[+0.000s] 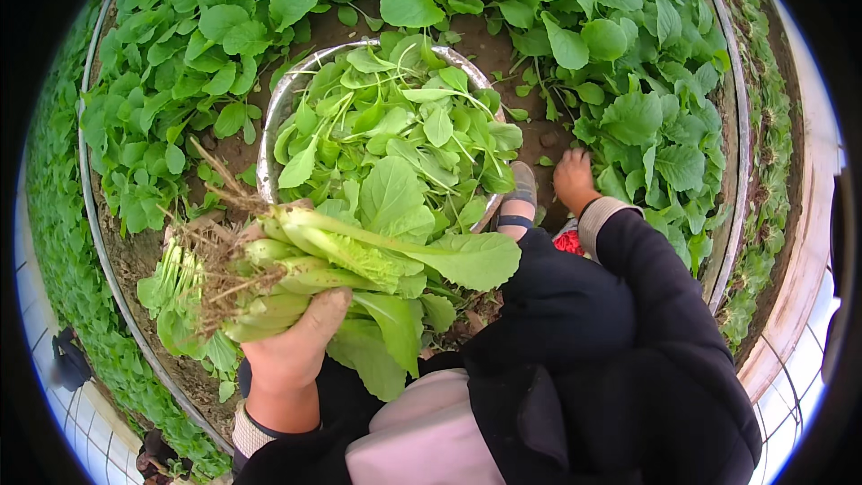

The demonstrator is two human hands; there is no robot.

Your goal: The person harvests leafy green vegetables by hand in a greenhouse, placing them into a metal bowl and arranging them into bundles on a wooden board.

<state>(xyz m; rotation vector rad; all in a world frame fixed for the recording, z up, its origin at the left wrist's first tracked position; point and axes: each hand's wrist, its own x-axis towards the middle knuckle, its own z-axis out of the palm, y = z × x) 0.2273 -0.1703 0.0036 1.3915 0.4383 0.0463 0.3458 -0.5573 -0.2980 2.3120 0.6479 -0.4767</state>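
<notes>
My left hand grips a thick bunch of leafy greens, pale stems together and soil-covered roots pointing left. Its broad leaves hang over the near side of a round metal basin. Loose small greens fill that basin to above its rim. Down at the soil to the right, my right hand reaches in at the base of the standing leafy plants. Its fingertips are partly hidden by leaves, so whether they hold a stem is unclear.
Dense rows of growing greens surround the basin. More pulled greens lie on the soil at left. My sandaled foot rests beside the basin, near a red item. Curved pale edgings border the bed. Another person appears far left.
</notes>
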